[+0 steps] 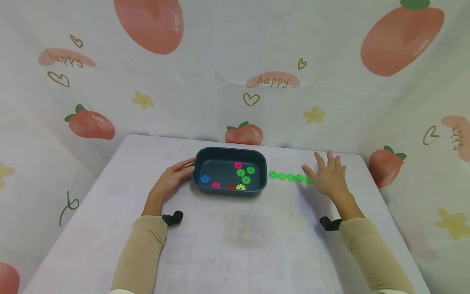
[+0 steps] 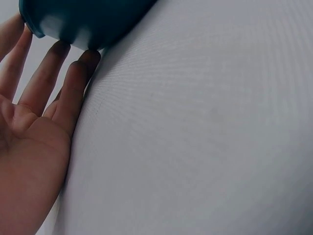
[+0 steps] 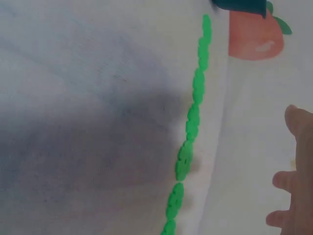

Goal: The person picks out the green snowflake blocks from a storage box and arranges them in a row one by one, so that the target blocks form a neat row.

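A dark teal basin (image 1: 229,192) stands on the table with several small flower-shaped discs inside: green (image 1: 251,170), pink (image 1: 238,165), blue (image 1: 204,179), red and yellow (image 1: 240,187). My left hand (image 1: 171,179) rests its extended fingertips against the basin's left end; the left wrist view shows the fingers (image 2: 41,81) touching its wall. To the right of the basin lies a row of green flower discs (image 1: 290,177), running end to end. Over the row's right end hovers my right hand (image 1: 328,175), fingers spread and holding nothing; it hides that end in the head view.
The white table (image 1: 235,253) reaches back to a hanging cloth (image 1: 205,110) printed with fruit, hearts and flowers. A black wrist camera (image 1: 173,218) sits on the left wrist, another (image 1: 330,223) on the right.
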`<control>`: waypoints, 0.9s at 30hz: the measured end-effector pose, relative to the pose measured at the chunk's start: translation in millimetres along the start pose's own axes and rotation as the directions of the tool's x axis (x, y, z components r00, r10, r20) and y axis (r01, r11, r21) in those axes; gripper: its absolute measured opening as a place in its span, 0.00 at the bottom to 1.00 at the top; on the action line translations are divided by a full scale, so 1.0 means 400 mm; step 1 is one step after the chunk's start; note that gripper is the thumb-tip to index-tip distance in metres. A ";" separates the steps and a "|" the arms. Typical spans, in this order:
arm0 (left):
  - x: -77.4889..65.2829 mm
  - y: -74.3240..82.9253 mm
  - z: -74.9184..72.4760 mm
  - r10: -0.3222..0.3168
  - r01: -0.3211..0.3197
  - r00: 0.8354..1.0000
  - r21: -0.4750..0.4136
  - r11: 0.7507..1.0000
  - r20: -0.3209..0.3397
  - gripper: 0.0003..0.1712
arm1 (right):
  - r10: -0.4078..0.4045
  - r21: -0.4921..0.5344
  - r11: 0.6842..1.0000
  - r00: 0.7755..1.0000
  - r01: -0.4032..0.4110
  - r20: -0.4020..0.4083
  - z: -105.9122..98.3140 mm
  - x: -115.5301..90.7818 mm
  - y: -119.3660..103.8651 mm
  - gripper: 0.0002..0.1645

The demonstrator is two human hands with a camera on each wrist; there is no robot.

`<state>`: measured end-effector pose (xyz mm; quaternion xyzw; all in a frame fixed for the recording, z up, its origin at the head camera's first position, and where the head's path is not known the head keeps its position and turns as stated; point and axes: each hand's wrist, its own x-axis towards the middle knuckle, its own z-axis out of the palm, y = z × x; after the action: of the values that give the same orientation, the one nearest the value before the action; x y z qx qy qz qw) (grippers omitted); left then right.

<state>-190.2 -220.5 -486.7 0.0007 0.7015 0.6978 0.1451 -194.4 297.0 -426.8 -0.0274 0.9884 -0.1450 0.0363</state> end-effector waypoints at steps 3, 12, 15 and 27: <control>0.002 -0.003 -0.002 -0.005 0.005 1.000 0.002 1.000 -0.005 0.34 | -0.017 -0.016 1.000 1.000 0.017 -0.002 0.002 0.002 -0.013 0.56; 0.002 -0.006 -0.003 -0.008 0.008 1.000 0.002 1.000 -0.014 0.34 | -0.066 -0.069 0.995 0.998 0.066 0.001 -0.002 0.011 -0.060 0.56; 0.002 -0.005 -0.002 -0.006 0.006 1.000 -0.003 1.000 -0.014 0.35 | -0.081 -0.078 0.994 0.997 0.080 -0.008 0.001 0.013 -0.079 0.55; 0.006 -0.004 -0.001 0.000 0.000 1.000 0.005 1.000 -0.013 0.35 | -0.114 -0.077 0.991 0.993 0.112 -0.029 0.005 0.015 -0.139 0.54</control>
<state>-192.4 -220.6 -488.7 -0.0033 0.7043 0.6959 0.1406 -197.9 242.8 -413.0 -0.0822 0.9905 -0.1098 0.0104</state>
